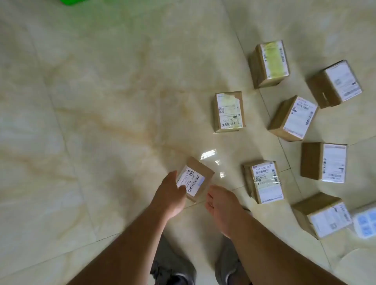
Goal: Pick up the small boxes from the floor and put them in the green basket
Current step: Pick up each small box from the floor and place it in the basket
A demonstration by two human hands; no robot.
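Head view: holding one small box (pixel 194 179) in the left hand (pixel 171 195), fingers curled round it, at 6 o'clock. Leaving seven boxes lying between 1 and 4 o'clock. Showing only a sliver of green basket (pixel 70 2) at 11 o'clock. Hanging loosely spread and empty, the right hand (pixel 220 203).

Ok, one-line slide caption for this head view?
Left hand grips a small labelled box, right hand open beside it; seven more boxes on the tiled floor, green basket at the top edge.
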